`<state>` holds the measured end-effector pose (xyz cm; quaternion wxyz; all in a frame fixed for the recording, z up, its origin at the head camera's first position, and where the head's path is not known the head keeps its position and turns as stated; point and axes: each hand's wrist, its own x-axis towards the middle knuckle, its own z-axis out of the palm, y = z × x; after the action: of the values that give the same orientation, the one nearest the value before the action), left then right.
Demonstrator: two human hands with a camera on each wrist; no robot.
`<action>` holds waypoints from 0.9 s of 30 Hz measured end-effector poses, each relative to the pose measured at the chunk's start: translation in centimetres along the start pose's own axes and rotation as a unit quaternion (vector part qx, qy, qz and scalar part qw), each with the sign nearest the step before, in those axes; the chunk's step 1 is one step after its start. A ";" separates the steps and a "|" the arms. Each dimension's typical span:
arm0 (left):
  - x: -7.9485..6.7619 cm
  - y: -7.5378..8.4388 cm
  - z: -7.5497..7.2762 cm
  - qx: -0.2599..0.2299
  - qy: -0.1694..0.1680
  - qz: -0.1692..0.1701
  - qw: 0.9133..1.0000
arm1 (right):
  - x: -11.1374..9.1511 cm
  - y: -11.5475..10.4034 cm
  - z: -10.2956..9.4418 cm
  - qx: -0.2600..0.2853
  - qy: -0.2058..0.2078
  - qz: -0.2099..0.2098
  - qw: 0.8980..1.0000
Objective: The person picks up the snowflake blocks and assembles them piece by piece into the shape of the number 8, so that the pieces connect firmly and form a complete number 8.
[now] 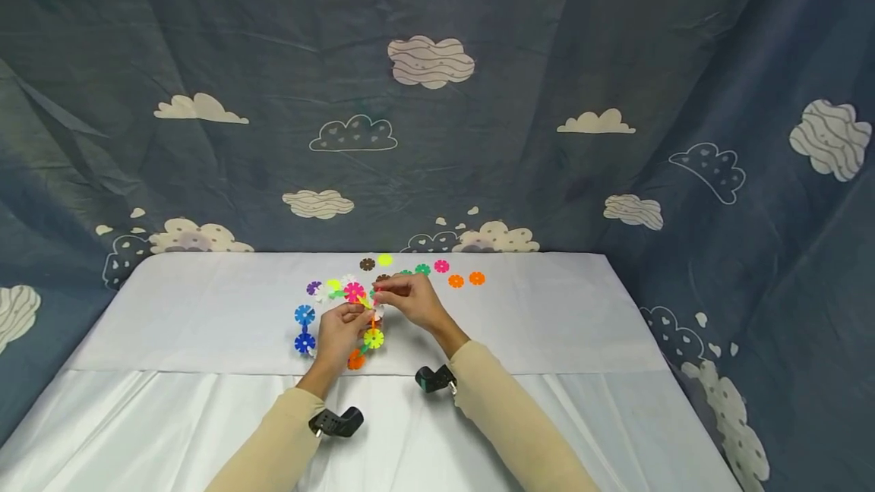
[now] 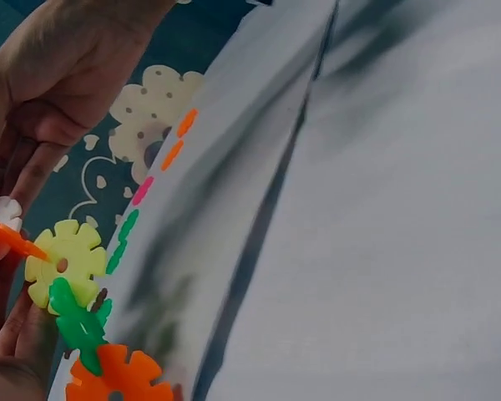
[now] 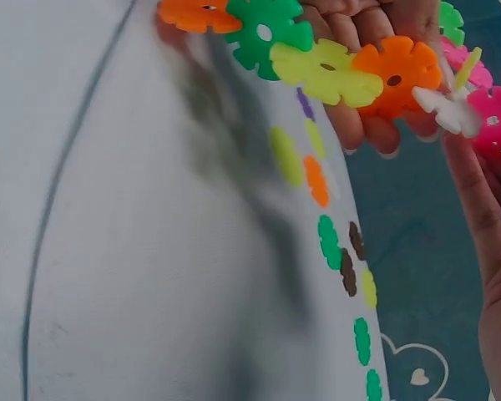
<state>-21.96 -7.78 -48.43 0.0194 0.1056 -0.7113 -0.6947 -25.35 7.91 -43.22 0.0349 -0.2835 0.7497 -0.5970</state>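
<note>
A chain of interlocked flower-shaped plastic discs (image 1: 373, 339) is held up between both hands. My left hand (image 1: 339, 334) grips it, with the fingers behind an orange disc (image 3: 397, 77) in the right wrist view. My right hand (image 1: 414, 301) pinches a pink disc (image 3: 494, 117) joined next to a white disc (image 3: 447, 111). Down from the left hand hang a yellow disc (image 2: 65, 266), a green disc (image 2: 81, 324) and an orange disc (image 2: 118, 378). Blue discs (image 1: 304, 315) at the left stand linked together. Parts of the chain are hidden by the fingers.
Loose discs lie toward the back edge of the white-covered table (image 1: 533, 325), among them brown (image 1: 367, 264), pink (image 1: 441, 266) and orange ones (image 1: 476, 278). A dark curtain with a cloud print (image 1: 431, 63) hangs behind the table. Each sleeve carries a black wrist camera (image 1: 336, 422).
</note>
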 end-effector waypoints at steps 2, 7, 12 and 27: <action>-0.1 0.0 0.0 0.006 0.005 0.002 1.000 | -0.1 -0.1 0.0 -0.007 -0.002 -0.001 1.000; -0.2 -0.1 -0.1 0.002 0.007 0.005 1.000 | -0.1 -0.6 0.0 -0.042 -0.015 0.000 0.999; -0.1 -0.5 0.0 -0.012 -0.001 -0.006 1.000 | 0.0 0.2 0.1 -0.060 -0.027 0.009 0.998; -0.3 -0.9 -0.5 0.001 -0.010 -0.007 1.000 | 0.4 4.0 0.5 -0.111 -0.017 -0.007 0.994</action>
<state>-21.46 -8.28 -49.29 0.0073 0.1030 -0.7112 -0.6953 -26.99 7.80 -46.91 0.0117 -0.3004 0.8089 -0.5053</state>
